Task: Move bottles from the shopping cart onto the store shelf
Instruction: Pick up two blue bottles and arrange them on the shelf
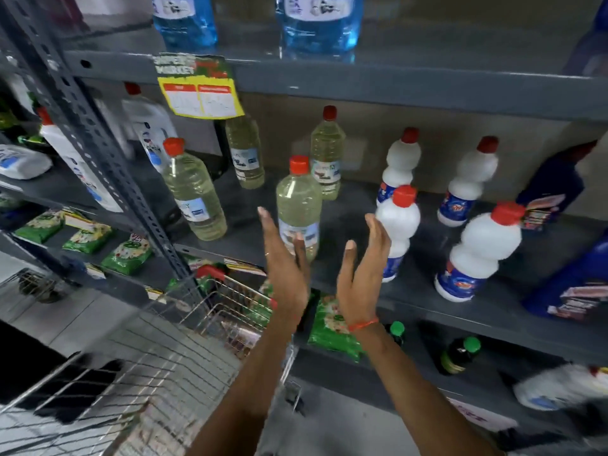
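Note:
Both my hands are raised in front of the grey store shelf (362, 291), fingers spread and holding nothing. My left hand (284, 261) is just in front of a clear bottle of pale yellow liquid with a red cap (297, 202) that stands near the shelf's front edge. My right hand (363, 268) is next to a white bottle with a red cap (398, 225). More yellow bottles (194, 192) and white bottles (483, 248) stand upright on the same shelf. The wire shopping cart (138, 366) is at lower left, below my arms.
Blue liquid bottles (320, 21) stand on the shelf above, with a yellow price tag (200, 93) hanging from its edge. Dark blue bottles (552, 189) stand at the right. Green packets (332, 324) and green-capped dark bottles (459, 353) fill the shelf below. A perforated upright (108, 153) divides the bays.

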`<act>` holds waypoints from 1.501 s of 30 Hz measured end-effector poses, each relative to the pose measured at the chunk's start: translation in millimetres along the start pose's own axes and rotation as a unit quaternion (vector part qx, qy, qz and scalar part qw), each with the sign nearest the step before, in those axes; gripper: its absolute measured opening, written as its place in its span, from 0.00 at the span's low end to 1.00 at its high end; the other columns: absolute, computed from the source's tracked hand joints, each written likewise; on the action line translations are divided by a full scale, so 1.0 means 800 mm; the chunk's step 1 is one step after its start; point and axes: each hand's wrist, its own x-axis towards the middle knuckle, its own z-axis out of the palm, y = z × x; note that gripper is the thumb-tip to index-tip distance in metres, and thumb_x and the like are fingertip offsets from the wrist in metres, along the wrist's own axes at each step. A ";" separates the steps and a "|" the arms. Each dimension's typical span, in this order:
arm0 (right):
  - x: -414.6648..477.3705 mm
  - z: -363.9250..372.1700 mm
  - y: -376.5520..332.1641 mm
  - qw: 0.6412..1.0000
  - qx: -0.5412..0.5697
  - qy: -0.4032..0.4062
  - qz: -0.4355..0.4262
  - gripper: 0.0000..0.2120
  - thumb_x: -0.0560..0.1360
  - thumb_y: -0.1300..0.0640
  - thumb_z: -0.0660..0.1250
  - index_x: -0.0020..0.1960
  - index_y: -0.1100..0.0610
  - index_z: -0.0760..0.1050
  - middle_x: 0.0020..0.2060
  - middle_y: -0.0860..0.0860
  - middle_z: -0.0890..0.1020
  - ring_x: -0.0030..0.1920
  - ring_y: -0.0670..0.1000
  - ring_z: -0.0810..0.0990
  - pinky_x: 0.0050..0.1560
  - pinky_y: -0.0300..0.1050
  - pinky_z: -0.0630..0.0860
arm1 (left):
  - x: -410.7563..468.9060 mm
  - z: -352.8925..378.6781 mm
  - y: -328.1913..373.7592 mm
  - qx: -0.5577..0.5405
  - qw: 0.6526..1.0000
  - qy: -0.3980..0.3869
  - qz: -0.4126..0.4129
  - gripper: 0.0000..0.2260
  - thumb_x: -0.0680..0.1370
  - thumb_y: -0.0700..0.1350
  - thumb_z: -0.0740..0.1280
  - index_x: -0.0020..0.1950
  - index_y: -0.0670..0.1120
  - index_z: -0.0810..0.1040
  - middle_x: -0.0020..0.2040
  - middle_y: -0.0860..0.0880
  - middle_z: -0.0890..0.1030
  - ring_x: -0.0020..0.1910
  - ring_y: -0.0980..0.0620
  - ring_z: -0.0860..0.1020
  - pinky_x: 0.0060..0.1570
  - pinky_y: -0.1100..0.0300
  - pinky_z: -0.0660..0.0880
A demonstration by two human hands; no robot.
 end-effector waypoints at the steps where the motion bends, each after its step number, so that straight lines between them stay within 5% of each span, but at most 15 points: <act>1: 0.002 -0.025 0.005 1.000 0.004 0.005 -0.008 0.21 0.79 0.61 0.56 0.71 0.65 0.63 0.67 0.55 0.67 0.70 0.52 0.66 0.72 0.41 0.63 | -0.017 0.019 0.017 -0.011 1.000 -0.006 0.021 0.28 0.81 0.41 0.58 0.77 0.44 0.48 0.78 0.47 0.53 0.75 0.60 0.53 0.70 0.73 0.55; 4: 0.009 -0.096 0.027 0.998 -0.026 0.022 -0.046 0.22 0.78 0.60 0.55 0.71 0.64 0.62 0.67 0.53 0.66 0.70 0.46 0.63 0.72 0.31 0.58 | -0.066 0.071 0.041 -0.034 0.996 -0.053 0.059 0.27 0.80 0.41 0.59 0.76 0.42 0.52 0.77 0.49 0.54 0.76 0.58 0.53 0.73 0.67 0.55; 8: 0.013 -0.173 0.074 0.993 -0.075 0.051 -0.078 0.25 0.77 0.59 0.60 0.72 0.61 0.59 0.70 0.55 0.63 0.74 0.48 0.60 0.75 0.43 0.60 | -0.109 0.124 0.035 -0.025 0.994 -0.107 -0.023 0.38 0.74 0.44 0.71 0.76 0.43 0.52 0.76 0.51 0.58 0.74 0.58 0.57 0.71 0.63 0.59; 12: 0.020 -0.210 0.130 0.990 -0.104 0.055 0.073 0.41 0.70 0.55 0.73 0.75 0.60 0.54 0.73 0.59 0.60 0.74 0.58 0.61 0.73 0.54 0.64 | -0.112 0.154 0.019 -0.015 0.979 -0.151 -0.133 0.46 0.65 0.41 0.78 0.76 0.41 0.54 0.74 0.43 0.66 0.70 0.50 0.67 0.65 0.59 0.66; 15: 0.032 -0.217 0.160 0.971 -0.095 0.001 0.219 0.52 0.61 0.56 0.80 0.75 0.62 0.53 0.73 0.61 0.62 0.73 0.59 0.63 0.71 0.42 0.60 | -0.107 0.161 0.003 -0.012 0.976 -0.172 -0.130 0.37 0.65 0.38 0.77 0.70 0.42 0.64 0.65 0.44 0.75 0.62 0.48 0.75 0.58 0.53 0.74; 20: 0.026 -0.221 0.183 0.966 -0.087 -0.032 0.241 0.37 0.63 0.58 0.79 0.67 0.60 0.66 0.63 0.58 0.75 0.62 0.58 0.77 0.58 0.47 0.74 | -0.105 0.161 -0.007 0.018 0.980 -0.160 -0.116 0.21 0.67 0.41 0.76 0.55 0.51 0.72 0.50 0.53 0.78 0.51 0.50 0.78 0.45 0.61 0.70; 28: 0.022 -0.219 0.183 0.968 -0.085 -0.022 0.235 0.33 0.66 0.57 0.77 0.67 0.58 0.67 0.61 0.55 0.77 0.59 0.54 0.78 0.58 0.53 0.78 | -0.101 0.160 -0.017 0.047 0.982 -0.155 -0.095 0.27 0.66 0.43 0.77 0.63 0.45 0.72 0.57 0.45 0.80 0.55 0.47 0.79 0.50 0.56 0.74; 33: 0.022 -0.219 0.180 0.966 -0.091 -0.026 0.240 0.38 0.66 0.56 0.77 0.70 0.60 0.63 0.65 0.57 0.73 0.64 0.56 0.75 0.62 0.54 0.76 | -0.106 0.163 -0.008 0.020 0.980 -0.171 -0.105 0.38 0.66 0.44 0.77 0.71 0.44 0.63 0.69 0.43 0.72 0.67 0.43 0.72 0.63 0.48 0.72; 35: 0.022 -0.223 0.171 0.970 -0.096 -0.014 0.222 0.39 0.67 0.54 0.76 0.72 0.60 0.61 0.69 0.57 0.70 0.67 0.55 0.72 0.66 0.53 0.74 | -0.114 0.165 0.007 0.035 0.984 -0.156 -0.081 0.45 0.69 0.49 0.75 0.76 0.43 0.50 0.77 0.41 0.58 0.76 0.43 0.58 0.73 0.46 0.61; 38: 0.023 -0.236 0.154 0.983 -0.139 0.030 0.120 0.29 0.75 0.56 0.68 0.72 0.61 0.62 0.69 0.59 0.69 0.70 0.56 0.69 0.69 0.53 0.69 | -0.135 0.173 0.039 0.078 0.990 -0.111 0.046 0.43 0.75 0.56 0.66 0.76 0.44 0.39 0.79 0.45 0.44 0.78 0.51 0.43 0.76 0.55 0.48; 41: 0.026 -0.259 0.139 0.984 -0.150 0.084 0.052 0.19 0.79 0.60 0.59 0.69 0.63 0.65 0.65 0.60 0.71 0.67 0.56 0.70 0.70 0.47 0.66 | -0.165 0.192 0.079 0.039 0.983 -0.130 0.126 0.37 0.79 0.54 0.60 0.76 0.47 0.38 0.78 0.49 0.43 0.78 0.53 0.44 0.76 0.56 0.48; 45: 0.034 -0.321 0.140 0.977 -0.166 0.134 0.013 0.19 0.79 0.59 0.54 0.68 0.65 0.67 0.64 0.63 0.70 0.67 0.49 0.66 0.72 0.33 0.59 | -0.217 0.238 0.129 -0.018 0.965 -0.189 0.179 0.32 0.80 0.53 0.57 0.77 0.46 0.42 0.78 0.52 0.44 0.78 0.52 0.48 0.76 0.59 0.51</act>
